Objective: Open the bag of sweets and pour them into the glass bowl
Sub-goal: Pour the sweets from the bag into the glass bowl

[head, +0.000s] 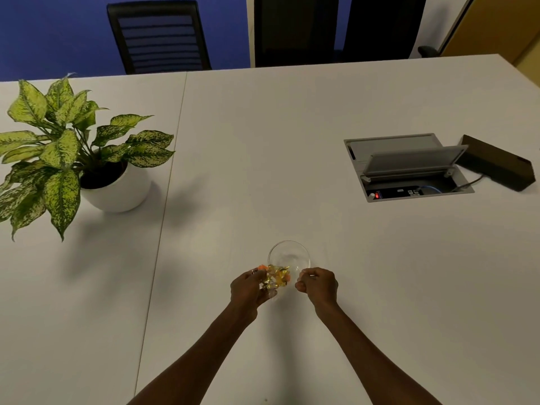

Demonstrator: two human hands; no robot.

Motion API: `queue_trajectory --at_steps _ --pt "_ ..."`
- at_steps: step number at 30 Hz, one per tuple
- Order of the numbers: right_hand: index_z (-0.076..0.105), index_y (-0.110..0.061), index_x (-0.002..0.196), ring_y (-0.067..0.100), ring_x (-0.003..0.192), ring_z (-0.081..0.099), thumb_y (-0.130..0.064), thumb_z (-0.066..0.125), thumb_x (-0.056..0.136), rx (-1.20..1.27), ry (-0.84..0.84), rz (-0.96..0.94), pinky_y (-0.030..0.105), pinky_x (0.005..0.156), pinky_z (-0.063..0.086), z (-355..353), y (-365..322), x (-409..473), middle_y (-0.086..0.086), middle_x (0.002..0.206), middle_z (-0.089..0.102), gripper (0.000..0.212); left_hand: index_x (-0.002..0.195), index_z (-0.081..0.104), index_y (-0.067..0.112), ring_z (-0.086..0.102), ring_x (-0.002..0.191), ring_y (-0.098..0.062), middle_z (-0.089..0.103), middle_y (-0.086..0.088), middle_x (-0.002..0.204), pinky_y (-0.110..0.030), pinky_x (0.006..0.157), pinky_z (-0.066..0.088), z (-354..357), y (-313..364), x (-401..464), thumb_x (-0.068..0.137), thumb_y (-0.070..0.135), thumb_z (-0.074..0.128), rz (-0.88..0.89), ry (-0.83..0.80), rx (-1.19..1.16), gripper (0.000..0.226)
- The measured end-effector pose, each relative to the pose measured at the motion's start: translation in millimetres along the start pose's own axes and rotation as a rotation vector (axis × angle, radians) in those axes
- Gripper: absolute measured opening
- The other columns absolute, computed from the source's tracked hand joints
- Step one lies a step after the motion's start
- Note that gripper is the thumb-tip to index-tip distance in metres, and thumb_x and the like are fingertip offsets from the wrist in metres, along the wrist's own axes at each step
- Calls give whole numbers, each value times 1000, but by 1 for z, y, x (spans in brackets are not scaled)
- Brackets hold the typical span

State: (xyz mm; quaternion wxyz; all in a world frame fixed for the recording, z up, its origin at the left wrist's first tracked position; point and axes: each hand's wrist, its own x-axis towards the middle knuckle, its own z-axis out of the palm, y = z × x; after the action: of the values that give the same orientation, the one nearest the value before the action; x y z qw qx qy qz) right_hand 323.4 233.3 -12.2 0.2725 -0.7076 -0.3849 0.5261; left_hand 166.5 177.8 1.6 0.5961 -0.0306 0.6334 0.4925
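**Bag held at the bowl, opening under way**

On the white table [292, 171], the glass bowl [289, 254] looks empty. The left hand [248, 287] clutches the bag of sweets [276, 277] at its near rim; the right hand [318, 285] pinches what is probably the bag's edge. Next, likely tear and tip.

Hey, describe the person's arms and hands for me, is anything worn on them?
Both forearms are bare as far as the frame shows, with no sleeves in view. The left hand and right hand wear no gloves. No watch, bracelet or ring is visible, though the fingers are too small to rule out a thin ring.
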Motion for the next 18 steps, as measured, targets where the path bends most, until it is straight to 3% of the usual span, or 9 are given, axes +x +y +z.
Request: queue_trajectory --at_steps 5,10,18 --pt "70 2 79 26 52 69 4 63 83 -7 3 -19 33 64 60 0 2 2 13 63 69 8 96 72 2 75 74 -37 78 -13 75 -44 68 63 2 0 2 86 5 69 8 15 -5 11" --pt "70 3 80 26 51 69 7 61 83 -38 5 -40 31 62 60 0 4 4 13 63 69 11 96 73 3 73 86 -43 76 -19 94 -46 75 62 6 1 -3 86 6 69 0 26 -13 11" --pt "71 5 79 27 50 68 9 58 82 -46 7 -31 26 55 57 0 6 7 15 65 69 13 95 72 2 70 72 -37 71 -16 85 -37 61 62 10 4 -10 85 8 72 8 -5 -23 13"
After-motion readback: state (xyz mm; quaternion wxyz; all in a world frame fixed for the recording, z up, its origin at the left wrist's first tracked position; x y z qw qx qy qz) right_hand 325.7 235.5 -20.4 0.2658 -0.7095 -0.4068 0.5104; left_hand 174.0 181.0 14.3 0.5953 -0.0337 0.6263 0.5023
